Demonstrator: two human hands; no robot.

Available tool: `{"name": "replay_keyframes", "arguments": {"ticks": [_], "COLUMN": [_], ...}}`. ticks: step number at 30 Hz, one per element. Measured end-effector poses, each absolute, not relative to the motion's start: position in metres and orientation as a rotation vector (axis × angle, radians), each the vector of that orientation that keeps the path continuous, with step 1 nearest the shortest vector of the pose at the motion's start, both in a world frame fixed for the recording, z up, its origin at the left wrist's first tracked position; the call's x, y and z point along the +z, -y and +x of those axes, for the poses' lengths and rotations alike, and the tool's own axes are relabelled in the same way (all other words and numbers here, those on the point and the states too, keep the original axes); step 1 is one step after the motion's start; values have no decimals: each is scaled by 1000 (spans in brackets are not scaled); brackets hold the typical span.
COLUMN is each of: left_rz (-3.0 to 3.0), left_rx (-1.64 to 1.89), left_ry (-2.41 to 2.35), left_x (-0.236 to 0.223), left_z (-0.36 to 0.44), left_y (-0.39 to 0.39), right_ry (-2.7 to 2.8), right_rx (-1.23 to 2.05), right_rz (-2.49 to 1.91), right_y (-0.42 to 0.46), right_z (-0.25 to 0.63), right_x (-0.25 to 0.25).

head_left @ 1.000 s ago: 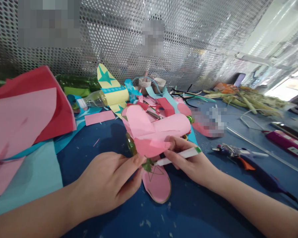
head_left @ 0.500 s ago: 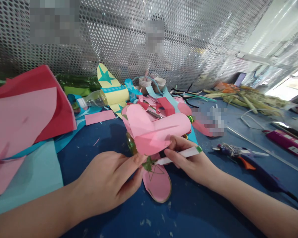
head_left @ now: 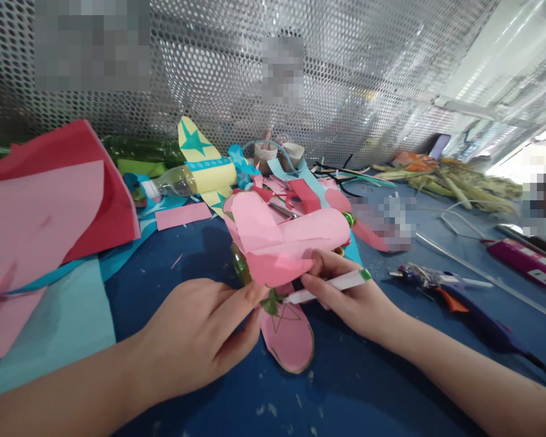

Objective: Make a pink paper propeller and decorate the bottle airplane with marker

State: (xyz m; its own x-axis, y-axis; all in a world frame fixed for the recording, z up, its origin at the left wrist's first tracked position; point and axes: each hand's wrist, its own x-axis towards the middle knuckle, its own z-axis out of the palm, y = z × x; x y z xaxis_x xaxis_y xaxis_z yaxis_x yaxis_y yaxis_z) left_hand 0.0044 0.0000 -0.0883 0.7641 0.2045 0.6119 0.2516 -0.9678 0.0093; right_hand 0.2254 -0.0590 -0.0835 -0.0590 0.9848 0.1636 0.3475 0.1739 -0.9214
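Note:
A pink paper airplane model (head_left: 316,227) lies in front of me, with a bottle partly showing under its paper. On its near wing (head_left: 293,346) is a star outline, partly coloured dark green. My right hand (head_left: 346,291) is closed around a white marker (head_left: 346,280) with a green end; the marker's tip touches the green part of the star. My left hand (head_left: 213,328) pinches the edge of that wing between thumb and fingers, just left of the star. The folded pink paper above hides part of the bottle and of the wing.
Red and pink paper sheets (head_left: 95,200) are stacked at the left over a light blue sheet (head_left: 82,315). Behind stands a yellow paper airplane (head_left: 213,176) on a clear bottle. A glue gun (head_left: 468,309) and a purple power strip (head_left: 528,261) lie at the right.
The marker's tip shifts only slightly on the star; both hands stay in nearly the same place. At the far right edge, another person's blurred shape has come further into view.

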Motion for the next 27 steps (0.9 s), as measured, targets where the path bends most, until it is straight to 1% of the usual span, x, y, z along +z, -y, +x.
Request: {"name": "replay_keyframes", "arguments": {"ticks": [14, 19, 27], "left_rz": [-2882, -2846, -2883], "left_rx": [-995, -1044, -959], "left_ry": [382, 346, 389], "left_x": [-89, -90, -88], "left_z": [4, 4, 4], "left_y": [0, -1, 0], "right_ry": [1575, 1564, 1550], "right_rx": [892, 947, 976], "right_rz": [-1338, -1319, -1321], "right_y": [60, 61, 61], "right_z": [227, 225, 226], "right_x": [-85, -83, -85]}}
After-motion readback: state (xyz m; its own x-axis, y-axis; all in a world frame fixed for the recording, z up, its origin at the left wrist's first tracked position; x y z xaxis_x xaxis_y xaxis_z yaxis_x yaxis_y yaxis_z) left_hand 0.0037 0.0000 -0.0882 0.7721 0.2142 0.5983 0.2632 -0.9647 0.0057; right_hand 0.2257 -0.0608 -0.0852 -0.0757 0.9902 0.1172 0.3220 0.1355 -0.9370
